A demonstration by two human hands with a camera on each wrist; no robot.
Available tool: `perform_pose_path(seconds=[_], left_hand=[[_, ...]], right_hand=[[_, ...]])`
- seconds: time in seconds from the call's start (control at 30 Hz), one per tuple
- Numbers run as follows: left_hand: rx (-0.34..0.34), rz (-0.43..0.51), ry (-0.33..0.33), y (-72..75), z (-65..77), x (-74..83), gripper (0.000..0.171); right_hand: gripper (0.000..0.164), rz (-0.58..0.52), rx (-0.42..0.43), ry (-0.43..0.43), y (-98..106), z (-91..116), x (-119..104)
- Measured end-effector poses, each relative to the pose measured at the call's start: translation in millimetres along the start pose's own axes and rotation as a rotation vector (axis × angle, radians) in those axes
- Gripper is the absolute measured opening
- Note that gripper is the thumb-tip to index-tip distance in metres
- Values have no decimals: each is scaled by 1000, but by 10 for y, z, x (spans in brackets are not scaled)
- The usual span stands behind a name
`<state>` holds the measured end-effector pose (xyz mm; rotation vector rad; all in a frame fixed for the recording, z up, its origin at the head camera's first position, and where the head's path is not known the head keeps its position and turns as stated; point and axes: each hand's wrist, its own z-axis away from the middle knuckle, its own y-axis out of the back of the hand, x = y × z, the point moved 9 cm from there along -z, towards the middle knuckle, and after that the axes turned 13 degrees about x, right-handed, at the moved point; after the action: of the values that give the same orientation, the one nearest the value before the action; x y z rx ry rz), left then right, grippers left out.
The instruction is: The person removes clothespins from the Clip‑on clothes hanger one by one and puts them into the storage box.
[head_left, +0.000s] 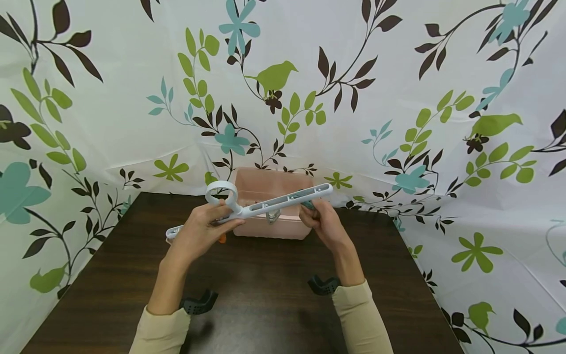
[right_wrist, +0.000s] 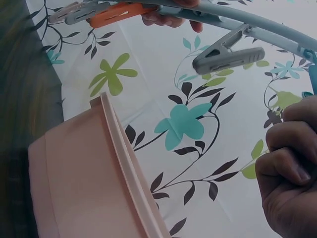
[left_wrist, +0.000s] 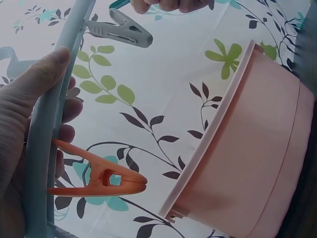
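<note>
A pale blue-white clip hanger (head_left: 274,202) with a ring at its top is held tilted above the table, its right end higher. My left hand (head_left: 199,231) grips its bar left of the middle. Near the right end, my right hand (head_left: 326,223) pinches a teal clothespin (head_left: 308,204) with curled fingers; the hand covers most of it. A grey clothespin (right_wrist: 228,52) hangs from the bar between the hands. An orange clothespin (left_wrist: 106,176) hangs by the left hand. Further grey and beige clothespins (right_wrist: 86,12) show beyond it in the right wrist view.
Behind the hanger, a pink plastic bin (head_left: 269,230) stands on the dark wooden table (head_left: 261,275), near its far edge. What lies inside is mostly hidden by the bar. A leaf-and-bird patterned cloth (head_left: 283,128) hangs behind and at both sides.
</note>
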<state>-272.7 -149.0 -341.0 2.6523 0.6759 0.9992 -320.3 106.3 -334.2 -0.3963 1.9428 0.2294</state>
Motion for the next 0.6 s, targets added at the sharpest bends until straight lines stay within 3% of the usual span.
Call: perform_pose_path(seconds=[0.23,0.47,0.6], left_hand=[[39,8,-44,36,-29,30,29],[18,7,-14,5,-33,2,30],[17,7,-22,-14,-26,4,30]], right_hand=[[47,-85,88,24,217,28,11],[34,-128,223,-46,386,40,61],[30,-153,252,-72,436,27,77]])
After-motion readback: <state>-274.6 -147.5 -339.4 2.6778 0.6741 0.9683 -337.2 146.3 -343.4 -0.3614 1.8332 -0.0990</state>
